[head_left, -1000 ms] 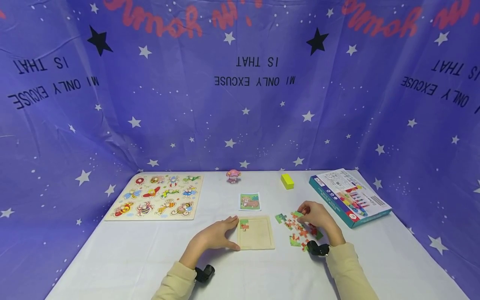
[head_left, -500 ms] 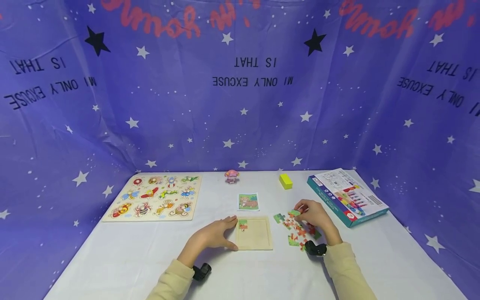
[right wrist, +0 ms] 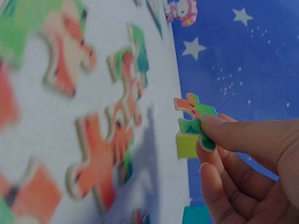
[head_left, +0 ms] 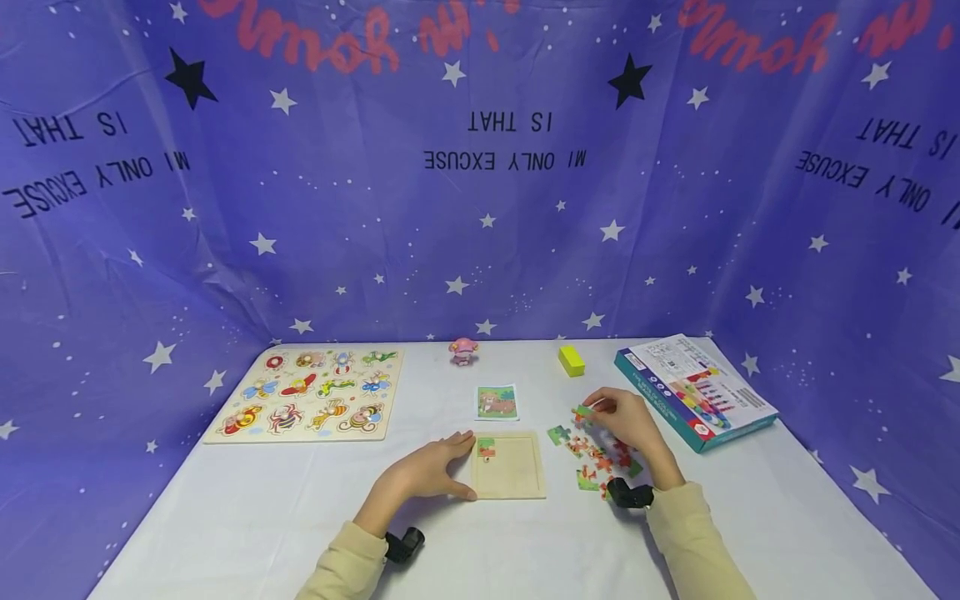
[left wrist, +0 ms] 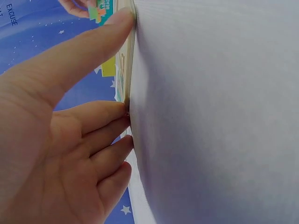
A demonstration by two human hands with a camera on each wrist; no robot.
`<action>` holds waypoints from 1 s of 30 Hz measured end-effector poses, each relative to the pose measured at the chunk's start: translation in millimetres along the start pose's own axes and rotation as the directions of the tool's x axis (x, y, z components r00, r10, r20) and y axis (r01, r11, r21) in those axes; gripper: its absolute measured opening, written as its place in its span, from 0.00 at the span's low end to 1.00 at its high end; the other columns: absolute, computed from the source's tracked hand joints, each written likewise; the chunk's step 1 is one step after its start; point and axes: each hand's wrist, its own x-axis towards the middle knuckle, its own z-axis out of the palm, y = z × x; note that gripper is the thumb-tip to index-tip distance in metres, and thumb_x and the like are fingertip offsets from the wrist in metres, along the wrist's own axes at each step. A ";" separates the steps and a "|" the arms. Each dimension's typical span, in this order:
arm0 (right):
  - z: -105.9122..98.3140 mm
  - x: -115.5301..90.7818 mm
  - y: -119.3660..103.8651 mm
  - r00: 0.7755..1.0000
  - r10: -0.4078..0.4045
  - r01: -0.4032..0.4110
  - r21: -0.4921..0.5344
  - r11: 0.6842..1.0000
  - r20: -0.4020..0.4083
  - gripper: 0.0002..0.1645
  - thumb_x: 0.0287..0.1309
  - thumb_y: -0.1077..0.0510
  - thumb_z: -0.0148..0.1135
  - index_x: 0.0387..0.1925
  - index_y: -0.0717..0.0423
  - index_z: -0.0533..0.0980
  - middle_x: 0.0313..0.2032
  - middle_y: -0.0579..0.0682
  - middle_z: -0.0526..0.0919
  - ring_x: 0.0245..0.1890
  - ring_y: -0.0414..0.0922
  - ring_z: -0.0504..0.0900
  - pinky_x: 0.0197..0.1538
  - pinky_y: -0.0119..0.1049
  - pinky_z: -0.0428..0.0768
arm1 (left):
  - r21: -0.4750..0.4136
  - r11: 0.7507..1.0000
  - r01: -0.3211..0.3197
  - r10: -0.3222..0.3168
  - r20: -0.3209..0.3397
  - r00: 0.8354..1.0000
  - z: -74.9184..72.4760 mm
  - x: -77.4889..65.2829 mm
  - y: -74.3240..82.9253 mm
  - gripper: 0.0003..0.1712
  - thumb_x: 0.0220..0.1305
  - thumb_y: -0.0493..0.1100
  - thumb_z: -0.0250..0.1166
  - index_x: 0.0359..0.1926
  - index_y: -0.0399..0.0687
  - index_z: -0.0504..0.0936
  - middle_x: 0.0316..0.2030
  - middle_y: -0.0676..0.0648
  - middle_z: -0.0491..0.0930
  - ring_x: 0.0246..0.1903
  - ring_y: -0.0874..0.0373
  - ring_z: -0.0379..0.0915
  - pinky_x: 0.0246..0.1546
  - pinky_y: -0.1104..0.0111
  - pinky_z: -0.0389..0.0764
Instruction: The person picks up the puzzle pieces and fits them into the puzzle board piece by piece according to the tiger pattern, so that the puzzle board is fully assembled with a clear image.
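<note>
My right hand [head_left: 628,423] pinches a green and orange jigsaw piece [right wrist: 200,116] between thumb and fingers, raised above the white table in the right wrist view. Below it lie loose jigsaw pieces [right wrist: 100,158], several of them orange or green. My left hand [head_left: 429,469] rests against the left side of a square wooden puzzle tray [head_left: 517,477], thumb at the near corner and fingertips by the far one. Fitted pieces [head_left: 487,448] sit in the tray's upper left corner. In the left wrist view the fingers [left wrist: 105,112] are extended and touch the tray's edge.
A picture card [head_left: 497,402] lies behind the tray. Farther back stand a pink figurine [head_left: 463,352] and a yellow block [head_left: 572,362]. An insect peg board [head_left: 307,396] is at the left, a teal box [head_left: 693,392] at the right.
The right hand has lifted the green and orange piece off the loose pieces, moving slightly up and left. My left hand stays at the tray.
</note>
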 end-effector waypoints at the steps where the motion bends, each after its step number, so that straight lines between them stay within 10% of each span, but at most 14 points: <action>1: 0.1 -0.2 -3.3 1.000 -0.021 0.021 0.003 1.000 -0.008 0.08 0.52 0.65 0.70 0.37 0.57 0.83 0.31 0.50 0.84 0.32 0.45 0.81 0.36 0.36 0.81 | -0.001 1.000 0.000 0.000 0.000 1.000 0.2 0.0 -0.1 0.54 0.50 0.56 0.74 0.71 0.36 0.61 0.71 0.41 0.56 0.70 0.42 0.49 0.70 0.50 0.53; 16: 24.6 -3.3 -50.5 0.988 -0.142 0.138 0.068 0.988 0.057 0.07 0.51 0.63 0.71 0.35 0.54 0.84 0.28 0.43 0.83 0.29 0.39 0.80 0.35 0.33 0.82 | -0.011 1.000 0.000 0.000 0.000 1.000 0.9 -0.4 -0.7 0.53 0.50 0.56 0.74 0.70 0.35 0.61 0.71 0.40 0.56 0.71 0.41 0.48 0.69 0.48 0.53; 30: 61.7 0.2 -65.1 0.932 -0.269 0.241 0.138 0.961 0.242 0.07 0.53 0.65 0.69 0.34 0.52 0.84 0.26 0.40 0.81 0.26 0.37 0.77 0.30 0.30 0.77 | -0.007 1.000 0.002 -0.002 -0.006 1.000 2.0 0.3 -2.3 0.53 0.50 0.57 0.74 0.70 0.36 0.62 0.71 0.41 0.57 0.70 0.42 0.49 0.69 0.49 0.53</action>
